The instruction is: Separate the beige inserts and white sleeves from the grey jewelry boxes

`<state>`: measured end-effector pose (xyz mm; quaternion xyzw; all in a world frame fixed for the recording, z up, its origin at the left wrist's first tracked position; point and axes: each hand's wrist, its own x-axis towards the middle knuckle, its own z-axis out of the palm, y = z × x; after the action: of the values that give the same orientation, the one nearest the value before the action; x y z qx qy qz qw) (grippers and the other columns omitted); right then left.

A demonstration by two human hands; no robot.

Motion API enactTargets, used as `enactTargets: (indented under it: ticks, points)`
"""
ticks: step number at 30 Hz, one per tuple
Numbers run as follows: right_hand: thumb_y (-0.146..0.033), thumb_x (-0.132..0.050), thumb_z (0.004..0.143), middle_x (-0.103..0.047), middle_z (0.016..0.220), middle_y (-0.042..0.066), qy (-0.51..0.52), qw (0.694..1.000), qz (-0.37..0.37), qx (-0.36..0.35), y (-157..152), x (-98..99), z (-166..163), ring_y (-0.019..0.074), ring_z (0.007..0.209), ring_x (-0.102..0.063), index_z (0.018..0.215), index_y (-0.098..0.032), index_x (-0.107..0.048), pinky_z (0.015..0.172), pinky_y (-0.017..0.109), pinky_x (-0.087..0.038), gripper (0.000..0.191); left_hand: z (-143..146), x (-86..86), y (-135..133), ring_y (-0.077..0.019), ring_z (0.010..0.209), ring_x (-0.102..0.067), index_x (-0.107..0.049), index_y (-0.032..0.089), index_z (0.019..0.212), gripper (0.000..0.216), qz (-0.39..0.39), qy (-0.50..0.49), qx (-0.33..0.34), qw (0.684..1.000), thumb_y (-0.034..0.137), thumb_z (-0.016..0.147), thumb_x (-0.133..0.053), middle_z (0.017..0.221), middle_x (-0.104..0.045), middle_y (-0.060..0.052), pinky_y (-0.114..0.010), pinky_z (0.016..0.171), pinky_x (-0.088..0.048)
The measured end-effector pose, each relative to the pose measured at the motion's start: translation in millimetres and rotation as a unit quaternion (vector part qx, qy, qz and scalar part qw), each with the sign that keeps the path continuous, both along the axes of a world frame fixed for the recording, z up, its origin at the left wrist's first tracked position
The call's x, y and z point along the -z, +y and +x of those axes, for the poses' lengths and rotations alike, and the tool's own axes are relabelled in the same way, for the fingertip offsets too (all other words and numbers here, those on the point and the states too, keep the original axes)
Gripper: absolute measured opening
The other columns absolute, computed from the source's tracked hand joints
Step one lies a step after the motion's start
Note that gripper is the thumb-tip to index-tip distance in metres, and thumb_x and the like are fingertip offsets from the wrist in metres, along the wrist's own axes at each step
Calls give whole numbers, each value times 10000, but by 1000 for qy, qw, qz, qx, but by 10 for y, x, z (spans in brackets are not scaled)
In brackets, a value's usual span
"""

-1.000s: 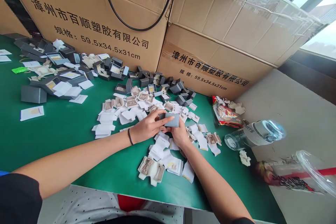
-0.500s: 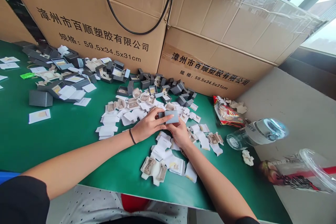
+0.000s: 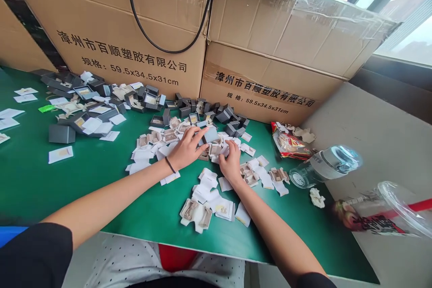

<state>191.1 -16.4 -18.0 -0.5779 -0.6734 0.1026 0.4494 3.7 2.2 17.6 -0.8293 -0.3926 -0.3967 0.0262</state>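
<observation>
My left hand (image 3: 185, 146) grips a small grey box (image 3: 209, 134) by its near side, holding it low over the heap of beige inserts (image 3: 172, 135) and white cards. My right hand (image 3: 231, 161) is down on the green table (image 3: 84, 180), fingers curled on a beige insert (image 3: 215, 149) just below the box. White cards (image 3: 206, 185) and folded inserts lie around both wrists. A black band circles my left wrist.
Large cardboard cartons (image 3: 263, 63) stand along the table's back edge, a black cable (image 3: 168, 47) draped over them. Grey boxes (image 3: 61, 133) pile at left and centre. A snack packet (image 3: 286, 143), a bottle (image 3: 324, 166) on its side and a plastic cup (image 3: 388, 216) lie at right.
My left hand has carried the grey box away from me toward the pile of boxes. My right hand has let go of the box and dropped onto the inserts.
</observation>
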Motion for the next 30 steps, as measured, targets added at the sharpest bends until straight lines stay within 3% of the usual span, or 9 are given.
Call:
enactTargets:
  ticks: [5,10,16,21,24,30]
  points:
    - [-135,-454,679,-197,1469,123,-64,998,-9,0,-60,-29,-49,298,1330,-222,1294,-195,-376,1029,507,-267,622,-51,-142,409,-279,1081,-521,-404,186,1296,527,-126,27,-92,987,397,822,-493,1180,-481,-131,-391,880,-458]
    - [-164,-454,729,-182,1480,102,-91,996,21,-6,-109,-72,-85,302,1333,-212,1241,-214,-443,1024,511,-267,515,4,-242,699,-268,954,-600,-497,213,1164,505,-246,68,-99,962,381,700,-606,1075,-616,-84,-353,814,-464]
    - [-175,-430,776,-254,1445,114,-76,997,-3,-16,-72,-38,-81,297,1293,-285,1115,-199,-539,986,492,-327,358,187,-400,718,-242,776,-613,-417,199,1171,517,-203,-3,-105,974,391,719,-581,858,-617,-56,-324,669,-466]
    - [-166,-425,777,-320,1408,112,-76,997,-7,-27,-52,-16,-80,284,1268,-325,1128,-211,-536,976,492,-342,370,373,-521,871,-237,1010,-542,-455,214,1160,407,-81,-24,-40,996,353,784,-524,1079,-559,-72,-346,853,-440]
    - [-169,-423,781,-354,1390,111,-83,996,-15,-33,-49,-15,-83,281,1254,-345,1140,-207,-533,987,491,-329,377,459,-509,1085,-239,1094,-476,-488,210,1184,403,-43,-14,-56,997,314,796,-515,1096,-528,-80,-364,945,-389]
    - [-183,-414,801,-447,1333,88,-96,994,-28,-51,-38,0,-84,252,1211,-408,1175,-221,-511,1001,482,-308,388,474,-290,1401,-322,1163,-421,-600,224,1110,368,-200,56,-140,968,356,772,-536,1168,-502,-123,-481,943,-377]
